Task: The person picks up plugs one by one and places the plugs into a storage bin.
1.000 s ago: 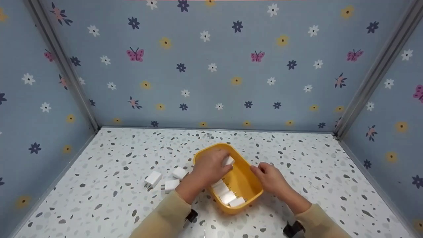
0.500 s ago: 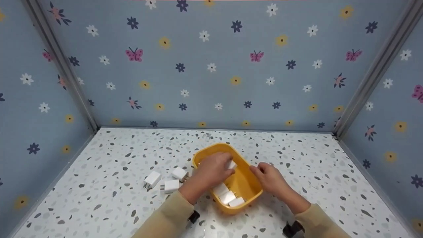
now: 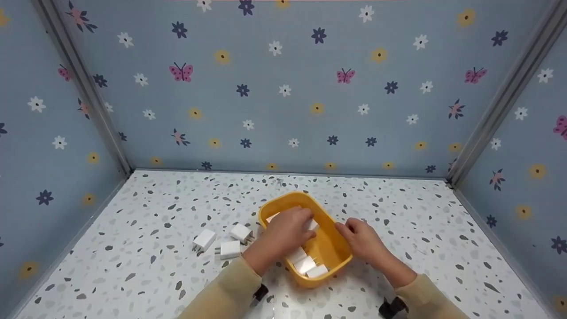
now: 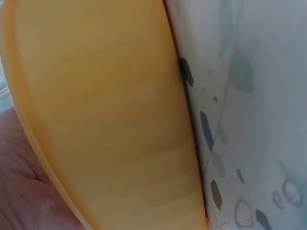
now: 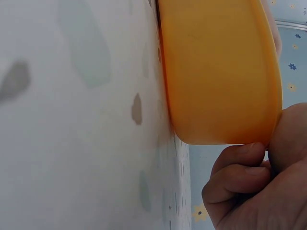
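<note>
A yellow plastic container (image 3: 325, 239) stands on the speckled table in the head view, with several white plug chargers (image 3: 304, 265) along its left side. My left hand (image 3: 285, 230) reaches over the left rim and pinches a white charger (image 3: 313, 225) inside; the palm hides part of the contents. At the right rim, my right hand (image 3: 362, 239) grips the edge between thumb and curled fingers. The right wrist view shows these fingers (image 5: 240, 177) against the container's outer wall (image 5: 220, 72). In the left wrist view the container wall (image 4: 105, 115) covers the fingertips.
Left of the container lie three loose white chargers: one farthest left (image 3: 204, 240), one lower (image 3: 229, 250) and one nearer the container (image 3: 241, 232). Flower-patterned blue panels (image 3: 283, 124) enclose the table at the back and both sides.
My left hand has shifted slightly right and toward me inside the container, with the pinched charger. Another charger now shows behind that hand. The right hand stays on the rim.
</note>
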A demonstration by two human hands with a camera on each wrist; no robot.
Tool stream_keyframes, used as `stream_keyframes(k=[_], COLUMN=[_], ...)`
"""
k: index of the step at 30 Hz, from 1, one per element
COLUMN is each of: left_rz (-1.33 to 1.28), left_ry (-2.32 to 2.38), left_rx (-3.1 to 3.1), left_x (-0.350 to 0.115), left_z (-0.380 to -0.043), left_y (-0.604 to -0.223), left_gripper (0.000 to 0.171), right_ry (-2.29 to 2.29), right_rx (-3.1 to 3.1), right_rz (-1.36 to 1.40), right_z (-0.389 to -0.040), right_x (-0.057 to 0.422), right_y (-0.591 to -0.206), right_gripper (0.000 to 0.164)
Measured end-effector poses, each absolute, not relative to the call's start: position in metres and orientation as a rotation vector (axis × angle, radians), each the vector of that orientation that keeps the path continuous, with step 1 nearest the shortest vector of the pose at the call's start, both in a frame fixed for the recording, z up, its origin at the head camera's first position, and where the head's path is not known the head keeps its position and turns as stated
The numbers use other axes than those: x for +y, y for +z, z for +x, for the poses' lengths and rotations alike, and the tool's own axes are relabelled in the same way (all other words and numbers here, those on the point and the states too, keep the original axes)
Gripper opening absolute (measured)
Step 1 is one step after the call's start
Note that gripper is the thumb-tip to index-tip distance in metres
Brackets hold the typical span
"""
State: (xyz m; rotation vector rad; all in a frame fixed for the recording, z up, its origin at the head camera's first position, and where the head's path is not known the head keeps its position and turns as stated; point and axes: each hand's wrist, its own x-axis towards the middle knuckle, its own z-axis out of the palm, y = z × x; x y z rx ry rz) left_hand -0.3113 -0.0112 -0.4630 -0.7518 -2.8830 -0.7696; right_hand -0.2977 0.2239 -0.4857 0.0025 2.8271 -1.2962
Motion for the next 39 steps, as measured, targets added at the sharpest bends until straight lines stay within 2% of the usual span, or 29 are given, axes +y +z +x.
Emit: stream_keyframes(k=[25, 39], left_rz=[-0.803, -0.754], left_ry=[-0.569, -0.485], left_rx=[-2.921, -2.931], left_x=[-0.003, -0.002], left_z=[-0.313, -0.313], left_y=[-0.473, -0.476], left_gripper=[0.017, 0.015], right_ry=[-1.333, -1.322], right_rx=[2.799, 2.787], right_rz=[0.005, 0.022], right_z=[-0.296, -0.298], right_x=[0.226, 0.225], right_y=[-0.487, -0.487], right_gripper=[0.035, 0.035])
